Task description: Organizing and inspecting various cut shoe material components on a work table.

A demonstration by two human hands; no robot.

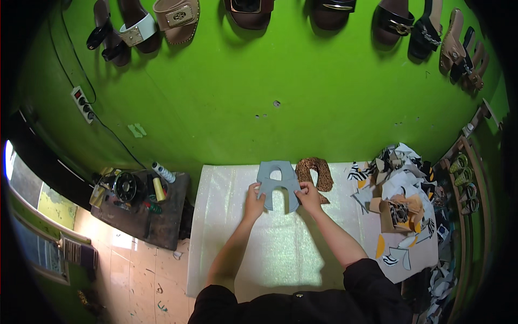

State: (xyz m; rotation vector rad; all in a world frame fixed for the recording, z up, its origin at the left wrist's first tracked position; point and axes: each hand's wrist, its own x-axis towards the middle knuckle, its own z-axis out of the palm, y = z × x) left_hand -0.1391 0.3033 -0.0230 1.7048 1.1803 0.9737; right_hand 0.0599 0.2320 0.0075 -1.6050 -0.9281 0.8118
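Observation:
My left hand (pixel 254 202) pinches the left edge of a grey arch-shaped cut piece (pixel 279 184), fingers closed on its rim. At the opposite edge of the same piece, my right hand (pixel 308 196) grips with thumb and fingers. Beyond it and partly overlapped lies a second grey arch-shaped piece (pixel 275 164). Both have a rounded opening through which the pale table surface shows. Just right of them, leopard-print arch-shaped pieces (pixel 324 175) lie on the table, partly behind my right hand.
The pale, glossy table (pixel 226 232) stands against a green wall. Offcuts (pixel 407 178) pile up at its right around a cardboard box (pixel 384 211). A dark side table (pixel 171 216) at left holds a black wheel (pixel 125 186) and thread spools (pixel 163 171). Sandals (pixel 178 19) hang above.

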